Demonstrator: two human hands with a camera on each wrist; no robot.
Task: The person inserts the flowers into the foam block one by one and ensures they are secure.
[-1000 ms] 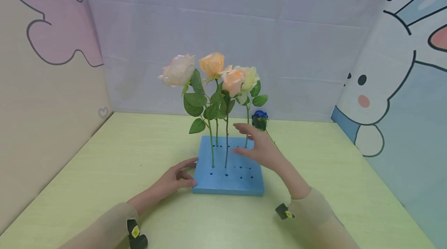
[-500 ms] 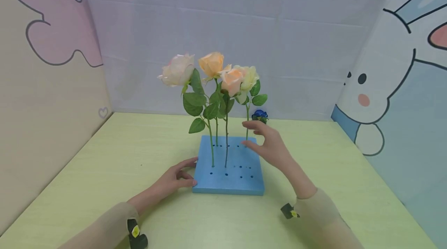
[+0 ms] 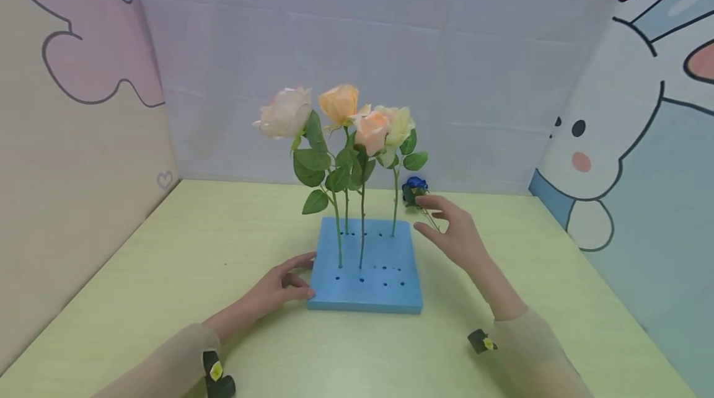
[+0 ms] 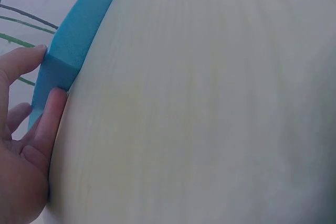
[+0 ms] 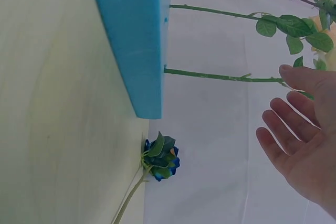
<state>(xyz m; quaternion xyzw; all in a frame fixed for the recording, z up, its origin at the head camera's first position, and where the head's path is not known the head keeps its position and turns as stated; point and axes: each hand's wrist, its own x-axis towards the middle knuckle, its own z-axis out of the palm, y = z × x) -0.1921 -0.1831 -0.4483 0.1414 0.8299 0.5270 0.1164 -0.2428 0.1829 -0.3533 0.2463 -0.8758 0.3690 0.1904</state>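
Note:
A blue foam block with several holes lies on the pale green table. Several roses in cream and peach stand upright in it. My left hand rests against the block's near left corner, thumb and fingers touching the foam. My right hand hovers open to the right of the block, fingers spread and holding nothing. Just beyond it a blue rose lies on the table, seen again in the right wrist view as the blue rose on its stem.
Cartoon-printed panels wall in the table on the left, back and right. Bare tabletop stretches to the left and in front of the block.
My right hand has moved from over the foam block to the right and farther back, toward the blue rose. The left hand and the standing roses have stayed put.

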